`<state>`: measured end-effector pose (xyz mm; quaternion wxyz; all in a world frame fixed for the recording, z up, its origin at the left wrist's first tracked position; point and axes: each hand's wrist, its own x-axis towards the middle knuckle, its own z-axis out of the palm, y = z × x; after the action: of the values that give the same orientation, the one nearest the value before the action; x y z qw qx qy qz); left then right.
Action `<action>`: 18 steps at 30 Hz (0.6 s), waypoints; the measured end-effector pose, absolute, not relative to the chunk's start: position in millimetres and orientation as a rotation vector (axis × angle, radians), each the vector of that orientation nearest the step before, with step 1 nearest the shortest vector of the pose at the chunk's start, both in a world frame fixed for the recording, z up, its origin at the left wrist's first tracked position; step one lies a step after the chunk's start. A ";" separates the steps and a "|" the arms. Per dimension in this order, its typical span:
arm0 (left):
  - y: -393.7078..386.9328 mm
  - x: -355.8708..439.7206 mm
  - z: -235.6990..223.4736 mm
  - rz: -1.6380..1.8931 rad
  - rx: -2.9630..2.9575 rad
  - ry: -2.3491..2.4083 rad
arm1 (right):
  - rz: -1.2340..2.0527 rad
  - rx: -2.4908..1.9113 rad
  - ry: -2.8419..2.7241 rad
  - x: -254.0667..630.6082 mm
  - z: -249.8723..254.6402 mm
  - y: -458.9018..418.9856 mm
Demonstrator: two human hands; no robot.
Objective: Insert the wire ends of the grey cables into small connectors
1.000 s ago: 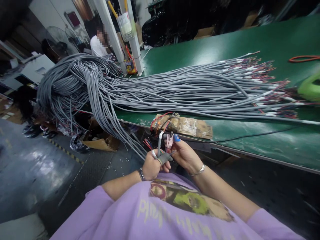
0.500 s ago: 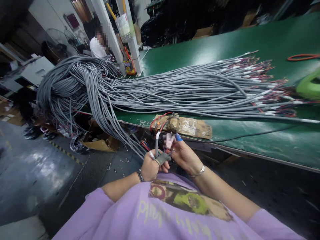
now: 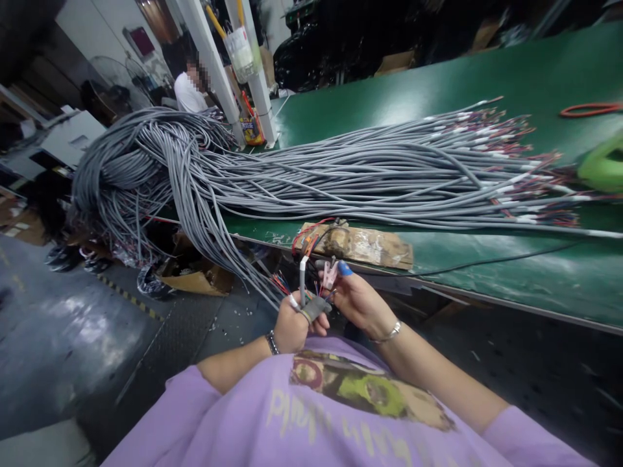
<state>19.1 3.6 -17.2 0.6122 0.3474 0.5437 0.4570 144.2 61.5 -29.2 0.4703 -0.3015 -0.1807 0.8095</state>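
My left hand (image 3: 292, 324) is closed around a grey cable (image 3: 302, 285) with a white sleeve at its upper end. More grey cable with a fan of thin coloured wires (image 3: 279, 283) comes out of the same fist. A grey cover (image 3: 314, 307) wraps the left thumb. Close on the right, my right hand (image 3: 357, 298) has its fingers bent inward beside other coloured wire ends (image 3: 320, 288). Blue wrapping (image 3: 344, 268) covers its thumb tip, and a pale pink, split-looking piece (image 3: 330, 275) shows at its fingers. What those fingers grip is too small to make out.
A thick bundle of grey cables (image 3: 341, 172) lies along the green table (image 3: 487, 266) and hangs off its left end. A worn wooden board (image 3: 379, 247) with red wires sits at the near edge. Beyond a white post (image 3: 209, 61) is another person (image 3: 189, 92).
My right hand has shifted slightly, and the coloured wire ends between the hands now stand more spread and visible. My left hand keeps its grip on the cable, almost still.
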 end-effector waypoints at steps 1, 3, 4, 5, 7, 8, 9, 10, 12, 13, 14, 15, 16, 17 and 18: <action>4.8 21.0 -15.6 1.056 0.786 1.262 | 1.986 -0.728 -0.446 143.9 -29.9 61.7; 6.8 24.4 -11.7 1.049 0.755 1.278 | 1.978 -0.719 -0.440 143.5 -31.4 62.4; 7.6 25.7 -9.8 1.043 0.742 1.283 | 1.972 -0.720 -0.440 143.5 -32.1 62.8; 8.2 26.7 -8.2 1.035 0.731 1.288 | 1.967 -0.725 -0.443 143.5 -32.6 63.1; 8.9 27.9 -6.2 1.017 0.715 1.292 | 1.957 -0.739 -0.458 143.6 -33.4 63.7; 9.1 28.2 -5.8 1.011 0.711 1.293 | 1.954 -0.746 -0.470 143.6 -33.7 63.9; 9.3 28.4 -5.8 1.004 0.709 1.293 | 1.952 -0.751 -0.482 143.7 -34.1 63.9; 9.5 28.4 -6.0 0.996 0.709 1.292 | 1.948 -0.756 -0.495 143.6 -34.6 63.9; 10.0 28.5 -6.4 0.982 0.714 1.290 | 1.939 -0.759 -0.524 143.5 -36.1 63.6; 10.3 28.5 -6.4 0.975 0.718 1.290 | 1.938 -0.759 -0.539 143.5 -36.9 63.4; 10.5 28.4 -6.3 0.970 0.721 1.291 | 1.938 -0.758 -0.550 143.4 -37.6 63.2; 10.6 28.3 -6.1 0.969 0.722 1.292 | 1.940 -0.756 -0.556 143.3 -38.0 63.0; 10.6 28.0 -5.8 0.970 0.722 1.292 | 1.940 -0.753 -0.553 143.2 -38.1 62.7; 10.4 27.7 -5.5 0.973 0.721 1.292 | 1.942 -0.751 -0.544 143.2 -37.7 62.4; 10.0 27.3 -5.3 0.977 0.723 1.290 | 1.947 -0.749 -0.531 143.1 -37.0 62.1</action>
<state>27.3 10.0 -5.3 0.6326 0.3159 0.5638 0.4269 143.1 62.1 -37.0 0.4745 -0.3064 -0.2172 0.7961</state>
